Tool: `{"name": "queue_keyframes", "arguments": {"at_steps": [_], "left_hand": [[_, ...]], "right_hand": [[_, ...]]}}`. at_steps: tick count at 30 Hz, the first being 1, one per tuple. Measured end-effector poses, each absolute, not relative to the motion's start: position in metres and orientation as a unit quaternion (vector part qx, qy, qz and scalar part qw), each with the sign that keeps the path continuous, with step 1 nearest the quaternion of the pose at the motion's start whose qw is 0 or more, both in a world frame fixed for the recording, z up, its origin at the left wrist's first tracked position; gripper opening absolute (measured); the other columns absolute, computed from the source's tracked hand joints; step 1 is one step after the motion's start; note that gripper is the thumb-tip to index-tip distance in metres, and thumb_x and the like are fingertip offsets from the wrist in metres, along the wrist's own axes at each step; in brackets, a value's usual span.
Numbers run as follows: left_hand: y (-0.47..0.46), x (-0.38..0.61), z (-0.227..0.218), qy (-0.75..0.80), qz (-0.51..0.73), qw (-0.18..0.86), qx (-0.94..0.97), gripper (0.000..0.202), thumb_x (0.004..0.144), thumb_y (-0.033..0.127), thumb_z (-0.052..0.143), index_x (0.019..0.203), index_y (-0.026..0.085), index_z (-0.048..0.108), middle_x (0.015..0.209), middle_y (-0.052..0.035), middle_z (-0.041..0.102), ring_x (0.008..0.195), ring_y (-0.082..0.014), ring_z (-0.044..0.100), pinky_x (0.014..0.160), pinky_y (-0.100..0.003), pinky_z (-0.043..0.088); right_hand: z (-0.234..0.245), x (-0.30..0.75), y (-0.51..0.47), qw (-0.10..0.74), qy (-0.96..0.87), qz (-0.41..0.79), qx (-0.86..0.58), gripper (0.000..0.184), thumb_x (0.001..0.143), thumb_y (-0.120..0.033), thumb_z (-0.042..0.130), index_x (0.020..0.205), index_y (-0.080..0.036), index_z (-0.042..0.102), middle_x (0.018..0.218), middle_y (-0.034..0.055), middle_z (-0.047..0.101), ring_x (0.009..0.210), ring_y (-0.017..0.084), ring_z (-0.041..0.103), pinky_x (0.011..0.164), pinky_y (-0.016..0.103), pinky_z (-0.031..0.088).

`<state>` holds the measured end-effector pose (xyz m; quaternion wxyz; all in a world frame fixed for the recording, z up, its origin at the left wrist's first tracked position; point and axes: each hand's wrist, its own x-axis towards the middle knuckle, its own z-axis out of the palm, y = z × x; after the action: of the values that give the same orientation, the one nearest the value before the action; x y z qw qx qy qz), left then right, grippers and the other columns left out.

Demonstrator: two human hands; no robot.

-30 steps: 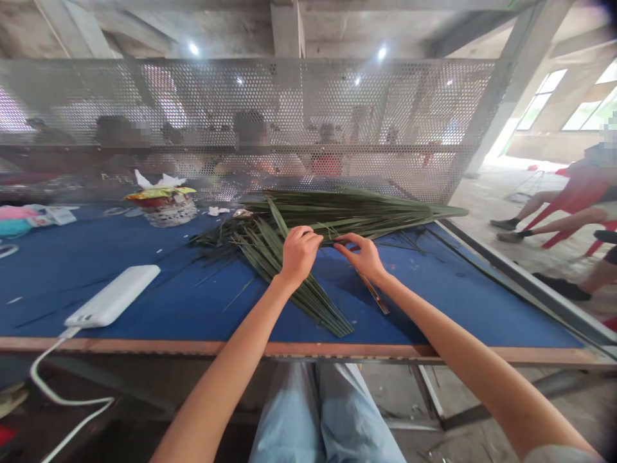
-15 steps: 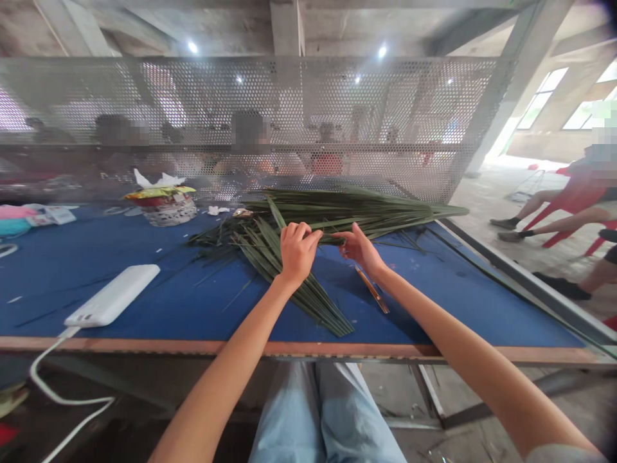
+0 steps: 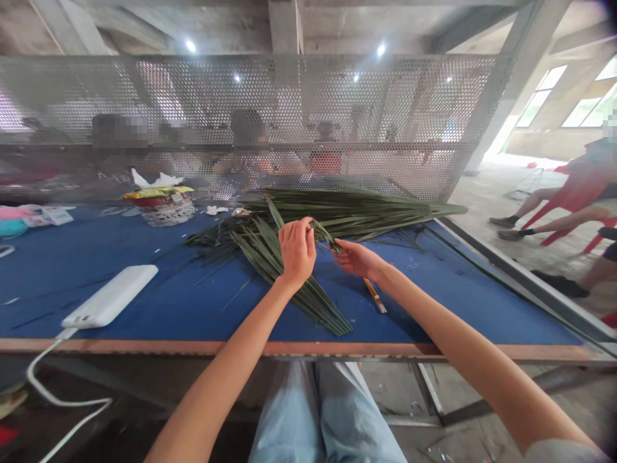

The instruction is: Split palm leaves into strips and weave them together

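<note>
Two bare hands are engaged with one slender dark-green piece of leaf (image 3: 322,230), which is held raised over the tabletop, slanting down from left to right. Its upper end is pinched between the thumb and fingers of the left hand (image 3: 297,252), whose back is turned to the camera. Its lower end is gripped by the right hand (image 3: 357,258), with the thumb laid along the top and the other fingers curled beneath; how firmly it is squeezed cannot be told.

Beneath the left hand and wrist, a flat fan of narrow green leaf blades (image 3: 260,249) is spread on the blue tabletop (image 3: 193,305), its trimmed tips pointed toward the near edge. Behind both hands, a long heap of dark-green pointed leaves (image 3: 385,209) is laid crosswise. A thin brown stick-like tool with a pale end (image 3: 375,298) is partly covered by the right wrist.

Farther left, a white rectangular power bank (image 3: 112,297) is joined to a white cable (image 3: 70,404) that is draped over the edge. Near the perforated grey metal screen (image 3: 308,90), a round silvery-white container (image 3: 171,211) is topped with yellow wrapping and white paper. Beyond the screen, seated people are dimly seen.
</note>
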<state>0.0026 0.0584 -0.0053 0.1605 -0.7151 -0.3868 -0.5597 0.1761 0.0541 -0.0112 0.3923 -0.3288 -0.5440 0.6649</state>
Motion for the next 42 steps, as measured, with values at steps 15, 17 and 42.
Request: {"name": "queue_keyframes", "arguments": {"at_steps": [15,17,42], "left_hand": [[0.052,0.022,-0.012,-0.360,-0.529,-0.293,-0.711,0.034,0.079,0.047,0.063,0.097,0.018,0.065,0.081,-0.0049,0.069,0.074,-0.0191,0.063,0.073,-0.032,0.049],[0.057,0.025,-0.012,-0.347,-0.521,-0.413,-0.662,0.036,0.073,0.047,0.069,0.093,0.017,0.067,0.076,-0.0048,0.069,0.070,-0.0188,0.064,0.070,-0.032,0.050],[0.079,0.009,-0.017,-0.380,-0.546,-0.444,-0.600,0.037,0.063,0.049,0.075,0.060,0.015,0.060,0.060,-0.0038,0.062,0.056,-0.0133,0.057,0.058,-0.028,0.044]], "right_hand": [[-0.018,0.170,0.050,0.572,-0.562,0.473,-0.366,0.037,0.064,-0.053,0.073,0.077,-0.020,0.061,0.070,-0.0006,0.062,0.066,0.011,0.057,0.057,0.022,0.041],[-0.021,0.170,0.052,0.571,-0.559,0.478,-0.365,0.038,0.064,-0.052,0.073,0.081,-0.020,0.063,0.072,-0.0007,0.062,0.065,0.011,0.055,0.057,0.022,0.041],[-0.014,0.195,0.053,0.448,-0.740,-0.205,-0.458,0.021,0.092,-0.033,0.051,0.097,-0.027,0.070,0.103,0.0065,0.063,0.101,0.024,0.049,0.089,0.039,0.036]]}}
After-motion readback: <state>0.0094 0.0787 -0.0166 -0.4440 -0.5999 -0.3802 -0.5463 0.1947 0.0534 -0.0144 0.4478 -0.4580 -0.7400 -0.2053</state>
